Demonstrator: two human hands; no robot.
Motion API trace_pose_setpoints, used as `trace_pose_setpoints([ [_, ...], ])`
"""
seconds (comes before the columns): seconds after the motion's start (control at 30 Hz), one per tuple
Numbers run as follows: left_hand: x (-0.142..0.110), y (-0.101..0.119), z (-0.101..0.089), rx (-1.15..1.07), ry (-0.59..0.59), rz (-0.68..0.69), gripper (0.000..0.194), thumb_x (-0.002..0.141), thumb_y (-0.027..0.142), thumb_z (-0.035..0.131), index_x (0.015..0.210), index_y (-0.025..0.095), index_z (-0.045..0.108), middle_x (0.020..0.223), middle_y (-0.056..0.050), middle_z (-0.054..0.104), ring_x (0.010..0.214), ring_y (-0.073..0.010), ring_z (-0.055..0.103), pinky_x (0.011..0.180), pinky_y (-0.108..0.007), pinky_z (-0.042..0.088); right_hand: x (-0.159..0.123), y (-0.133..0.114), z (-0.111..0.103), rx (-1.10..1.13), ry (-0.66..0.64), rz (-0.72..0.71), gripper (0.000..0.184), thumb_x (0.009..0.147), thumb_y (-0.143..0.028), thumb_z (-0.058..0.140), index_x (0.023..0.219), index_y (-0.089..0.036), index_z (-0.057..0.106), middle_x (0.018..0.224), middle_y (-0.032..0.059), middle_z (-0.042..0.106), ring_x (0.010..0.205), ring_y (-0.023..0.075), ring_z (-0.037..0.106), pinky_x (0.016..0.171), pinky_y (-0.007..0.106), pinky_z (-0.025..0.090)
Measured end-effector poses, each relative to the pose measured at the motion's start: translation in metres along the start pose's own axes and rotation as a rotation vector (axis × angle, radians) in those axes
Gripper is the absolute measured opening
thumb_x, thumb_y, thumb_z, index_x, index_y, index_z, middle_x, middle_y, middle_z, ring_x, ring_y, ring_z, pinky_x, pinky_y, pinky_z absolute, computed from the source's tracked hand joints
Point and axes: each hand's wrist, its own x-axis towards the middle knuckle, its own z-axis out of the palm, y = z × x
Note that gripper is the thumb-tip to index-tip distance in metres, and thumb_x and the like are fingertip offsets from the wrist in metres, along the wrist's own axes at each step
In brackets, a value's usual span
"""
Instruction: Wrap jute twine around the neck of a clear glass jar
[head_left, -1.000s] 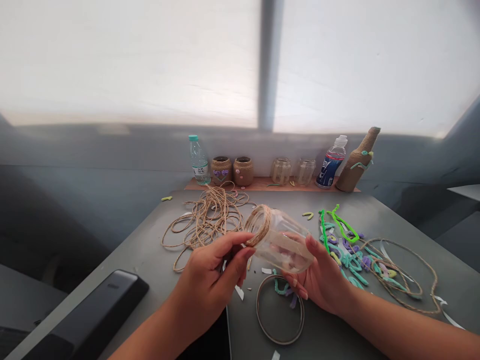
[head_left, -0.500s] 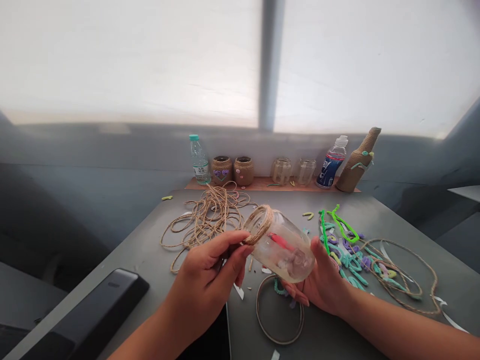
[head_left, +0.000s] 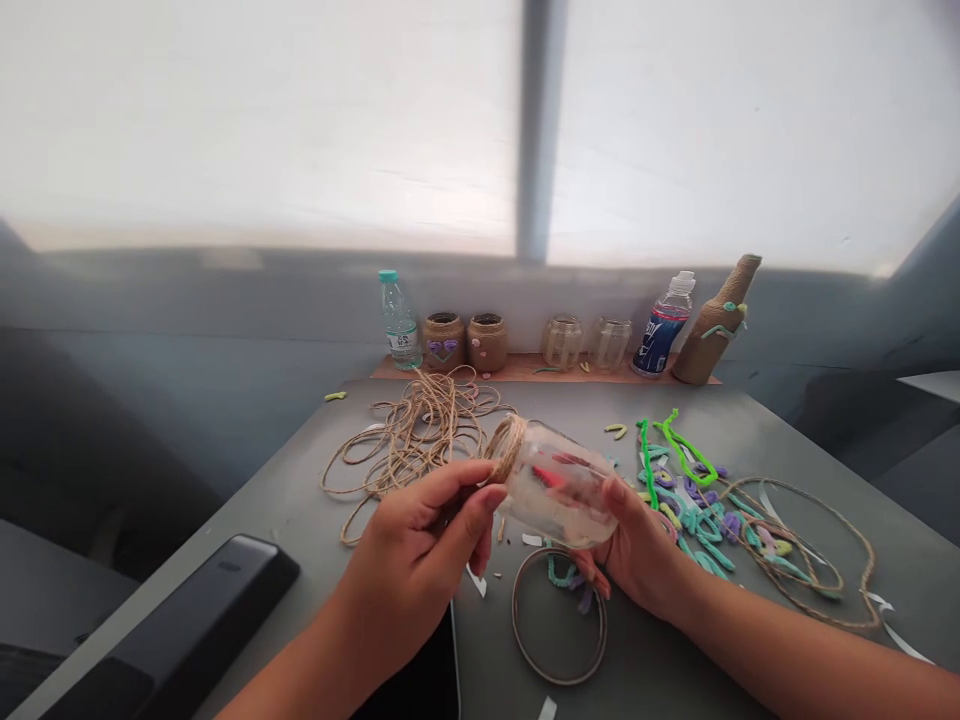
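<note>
A clear glass jar (head_left: 561, 488) lies tilted between my hands, its mouth toward the left. Jute twine (head_left: 509, 450) is wound around its neck. At the rim, my left hand (head_left: 439, 525) pinches the twine between thumb and fingers. My right hand (head_left: 637, 550) grips the jar's base end, thumb on the near side and fingers underneath. Red and pinkish patches show through the glass. From the neck, the twine appears to run toward a loose tangled heap of twine (head_left: 431, 425) behind my left hand, though my fingers hide part of it.
Below the jar lies a thin ring (head_left: 516, 625). Colourful fuzzy stem pieces (head_left: 697, 515) and a twine loop (head_left: 862, 520) spread on the right. Along the back stand twine-wrapped jars (head_left: 487, 345), glass jars (head_left: 562, 345), bottles (head_left: 660, 330) and a wrapped bottle (head_left: 705, 345). A black case (head_left: 187, 620) lies front left.
The jar has rolled in my right hand, bringing red patches into view, and now sits slightly further left and more level. My left hand keeps its pinch at the rim.
</note>
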Motion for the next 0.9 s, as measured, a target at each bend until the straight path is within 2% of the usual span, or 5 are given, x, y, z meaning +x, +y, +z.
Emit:
trace_pose_setpoints([
  [0.2,-0.001,-0.003,0.005,0.023,0.007,0.032,0.028,0.100,0.032,0.056,0.120,0.018,0.068,0.060,0.006,0.058,0.056,-0.0117,0.053,0.060,-0.025,0.045,0.001,-0.008,0.013,0.077,0.042,0.108,0.069,0.084,-0.075,0.059,0.121,-0.017,0.059,0.055,-0.0020,0.062,0.032,0.0073,0.049,0.028,0.012,0.037],
  [0.33,0.001,-0.004,0.010,0.029,0.027,-0.005,0.036,0.102,0.035,0.053,0.132,0.018,0.063,0.059,0.006,0.059,0.058,-0.0123,0.055,0.065,-0.026,0.045,0.001,-0.009,0.013,0.092,0.062,0.142,0.071,0.082,-0.075,0.063,0.124,-0.018,0.056,0.062,0.0006,0.068,0.034,0.0076,0.050,0.029,0.012,0.039],
  [0.53,0.002,-0.006,0.008,0.090,-0.019,-0.041,0.030,0.104,0.038,0.050,0.116,0.020,0.070,0.058,0.006,0.057,0.058,-0.0120,0.051,0.065,-0.025,0.043,0.002,-0.006,0.007,0.121,0.071,0.224,0.082,0.086,-0.080,0.049,0.136,-0.015,0.047,0.045,-0.0035,0.059,0.030,0.0081,0.043,0.028,0.012,0.036],
  [0.63,-0.007,-0.011,0.007,0.071,-0.015,-0.025,0.031,0.105,0.035,0.048,0.127,0.023,0.065,0.062,0.006,0.060,0.059,-0.0121,0.055,0.064,-0.023,0.047,0.004,-0.001,0.004,0.131,0.058,0.266,0.090,0.085,-0.083,0.046,0.140,-0.013,0.044,0.042,-0.0040,0.057,0.028,0.0084,0.040,0.027,0.012,0.033],
  [0.9,-0.028,-0.012,0.003,0.219,0.024,0.101,0.029,0.102,0.026,0.052,0.129,0.031,0.063,0.063,0.007,0.062,0.055,-0.0104,0.058,0.056,-0.017,0.049,0.005,0.008,-0.002,0.091,-0.075,0.330,0.092,0.086,-0.086,0.036,0.132,-0.008,0.057,0.040,0.0000,0.060,0.025,0.0102,0.044,0.027,0.015,0.033],
])
